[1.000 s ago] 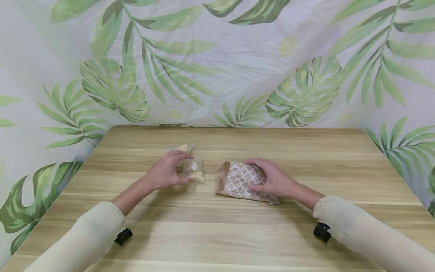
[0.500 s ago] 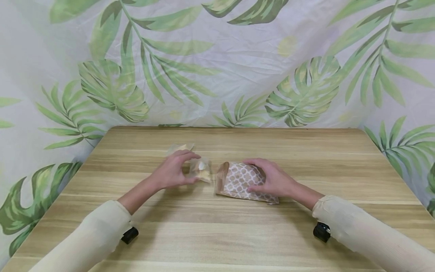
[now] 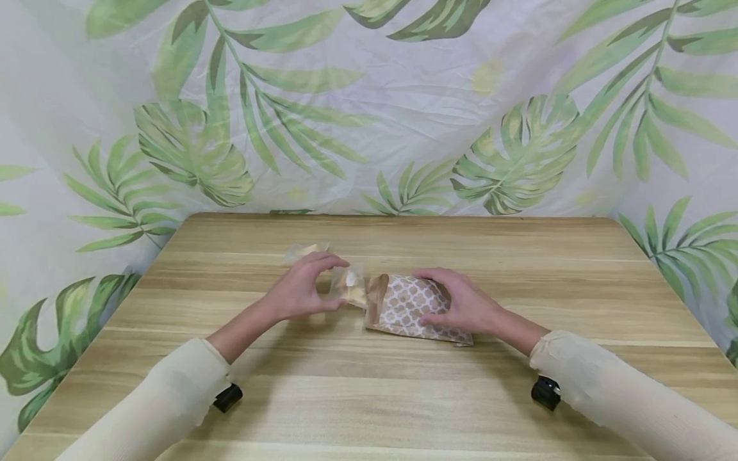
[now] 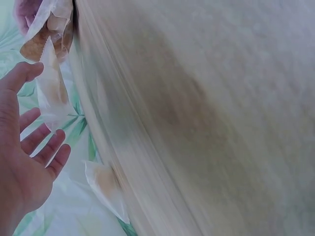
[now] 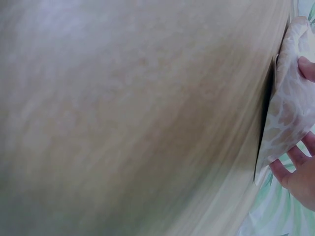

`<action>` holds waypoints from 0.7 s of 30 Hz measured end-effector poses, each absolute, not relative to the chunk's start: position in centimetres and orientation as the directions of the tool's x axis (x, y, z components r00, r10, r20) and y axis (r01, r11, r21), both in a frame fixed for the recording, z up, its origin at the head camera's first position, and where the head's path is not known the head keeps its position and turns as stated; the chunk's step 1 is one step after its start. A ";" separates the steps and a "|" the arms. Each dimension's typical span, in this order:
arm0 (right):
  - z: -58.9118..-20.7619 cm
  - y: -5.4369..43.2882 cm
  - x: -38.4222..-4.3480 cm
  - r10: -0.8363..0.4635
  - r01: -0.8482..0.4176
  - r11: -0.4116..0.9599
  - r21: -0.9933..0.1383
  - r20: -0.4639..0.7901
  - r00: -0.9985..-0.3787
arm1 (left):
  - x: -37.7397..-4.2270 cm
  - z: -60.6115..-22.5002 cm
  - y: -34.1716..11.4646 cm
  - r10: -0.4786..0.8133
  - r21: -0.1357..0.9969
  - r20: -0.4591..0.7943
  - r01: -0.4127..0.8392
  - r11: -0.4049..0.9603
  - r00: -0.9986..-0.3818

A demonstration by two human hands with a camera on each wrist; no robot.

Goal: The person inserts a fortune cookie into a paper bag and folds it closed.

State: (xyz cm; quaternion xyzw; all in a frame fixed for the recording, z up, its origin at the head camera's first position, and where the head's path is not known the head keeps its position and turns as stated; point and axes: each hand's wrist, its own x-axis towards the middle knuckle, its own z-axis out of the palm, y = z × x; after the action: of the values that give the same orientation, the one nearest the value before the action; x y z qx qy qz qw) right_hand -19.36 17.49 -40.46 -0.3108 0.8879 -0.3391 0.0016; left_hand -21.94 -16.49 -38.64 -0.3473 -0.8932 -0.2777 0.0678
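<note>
Leaf-printed cloth [image 3: 403,96] hangs behind a wood-grain table [image 3: 403,397], on which both hands work close together, near the middle. The left hand [image 3: 302,291] holds a clear packet [image 3: 352,289] by its edges, thumb on the near side and fingers on the far side, with a fairly wide span between them. The packet lies just to the right of those fingertips, filling the space between the left hand and a patterned pouch [image 3: 409,304]. That gap is the relation that matters: the pouch's long axis runs roughly left to right, its brown mouth [image 3: 373,301] faces the packet, and the packet's leading edge is right at that mouth. Whether it touches the rim or has slipped inside, I cannot tell. At the pouch's other end, the right hand [image 3: 464,304] grips it across its width, thumb near and fingers far; the left hand is the nearer one to the opening. Pale yellow pieces show through the packet's film, while the pouch's contents cannot be made out. Farther out, a second packet [image 3: 308,248], also with something yellowish inside, lies beyond the left hand, partly hidden behind it.
</note>
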 end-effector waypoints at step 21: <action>-40.3 17.4 -19.3 -0.563 -0.562 0.576 -0.594 0.210 -0.799 | -21.0 -38.0 -15.2 0.618 0.464 0.366 0.712 0.527 -0.696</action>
State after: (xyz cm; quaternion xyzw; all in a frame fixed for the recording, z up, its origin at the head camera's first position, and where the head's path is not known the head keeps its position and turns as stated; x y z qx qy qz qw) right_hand -19.32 17.43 -40.30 -0.3168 0.8877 -0.3341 0.0009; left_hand -21.05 -15.23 -38.01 -0.3822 -0.8703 -0.3007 0.0781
